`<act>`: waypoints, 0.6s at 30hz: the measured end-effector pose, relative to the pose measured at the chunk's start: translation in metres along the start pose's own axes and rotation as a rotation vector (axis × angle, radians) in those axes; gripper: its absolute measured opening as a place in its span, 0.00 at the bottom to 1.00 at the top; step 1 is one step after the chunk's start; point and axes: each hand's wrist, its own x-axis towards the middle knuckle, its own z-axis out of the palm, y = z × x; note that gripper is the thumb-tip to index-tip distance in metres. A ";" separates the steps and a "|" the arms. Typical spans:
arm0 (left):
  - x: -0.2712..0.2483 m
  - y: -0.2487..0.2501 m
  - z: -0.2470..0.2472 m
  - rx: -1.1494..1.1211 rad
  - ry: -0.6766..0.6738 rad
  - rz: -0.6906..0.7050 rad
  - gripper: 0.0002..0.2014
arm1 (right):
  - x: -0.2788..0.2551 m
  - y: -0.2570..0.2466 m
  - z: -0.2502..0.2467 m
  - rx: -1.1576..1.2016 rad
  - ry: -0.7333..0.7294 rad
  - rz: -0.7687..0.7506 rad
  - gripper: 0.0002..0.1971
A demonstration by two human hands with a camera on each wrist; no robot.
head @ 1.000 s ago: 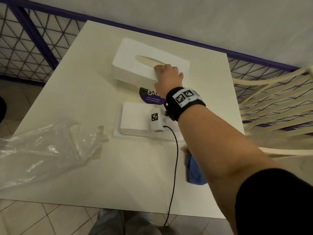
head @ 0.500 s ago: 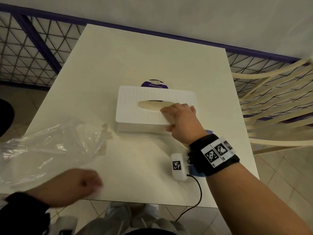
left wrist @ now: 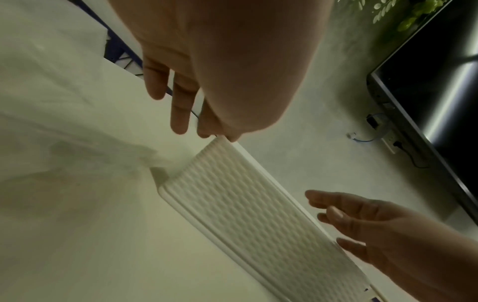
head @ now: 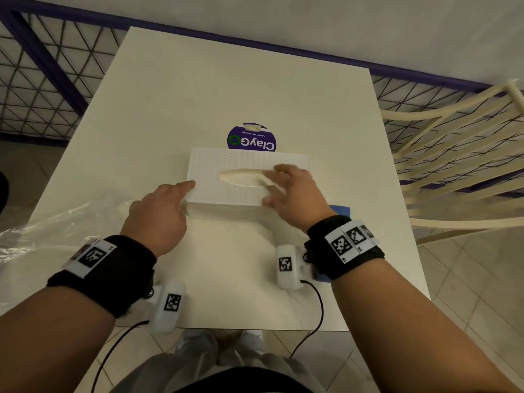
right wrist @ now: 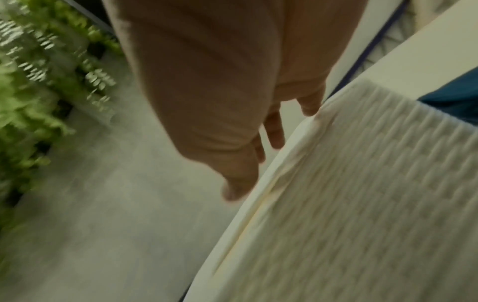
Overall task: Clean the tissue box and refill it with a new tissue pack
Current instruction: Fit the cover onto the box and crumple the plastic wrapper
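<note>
A person's left hand (head: 158,214) reaches to the left end of a white tissue box (head: 226,191), fingers loosely extended, a fingertip touching its upper corner. The right hand (head: 295,194) hovers over the right part of the lid with fingers spread and relaxed, blurred, grasping nothing. The box has a woven texture and an oval slot on top, and sits near the middle of a cream table (head: 226,86). Both wrists wear black bands carrying square black-and-white coded markers.

Just behind the box lies a round purple sticker (head: 252,139), upside down, reading "ClayGo" and "Clean as you go". A blue cloth (head: 340,209) peeks out beside the right wrist. Crumpled clear plastic wrap (head: 56,222) lies at the table's left edge. Beyond: a purple-framed wire grid barrier (head: 42,80), a pale wall, a cream slatted chair (head: 459,154) on the right, tiled floor.
</note>
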 end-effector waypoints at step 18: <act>0.036 0.028 -0.007 0.569 -0.131 0.040 0.22 | 0.010 0.024 -0.010 -0.404 -0.189 0.323 0.35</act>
